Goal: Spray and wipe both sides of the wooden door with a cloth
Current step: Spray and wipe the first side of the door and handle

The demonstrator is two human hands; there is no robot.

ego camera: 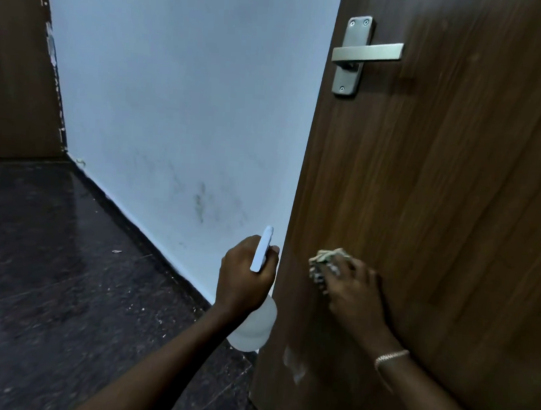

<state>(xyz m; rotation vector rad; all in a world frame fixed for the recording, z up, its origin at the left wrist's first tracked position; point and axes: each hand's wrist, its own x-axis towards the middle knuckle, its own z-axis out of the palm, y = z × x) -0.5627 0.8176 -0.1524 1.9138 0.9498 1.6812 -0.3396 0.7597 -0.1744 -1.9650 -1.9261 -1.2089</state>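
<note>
The brown wooden door [438,183] fills the right side, with a metal lever handle [364,53] near its top. My right hand [355,292] presses a crumpled pale cloth [325,263] against the door's lower face, well below the handle. My left hand [246,276] grips the neck of a white spray bottle [255,324] just left of the door's edge, its trigger head pointing up. A pale wet patch [294,364] shows on the door below the cloth.
A white wall [180,104] with dark scuff marks stands left of the door edge. Dark speckled stone floor [53,270] spreads out at the lower left. Another brown wooden panel [15,62] stands in the far left corner.
</note>
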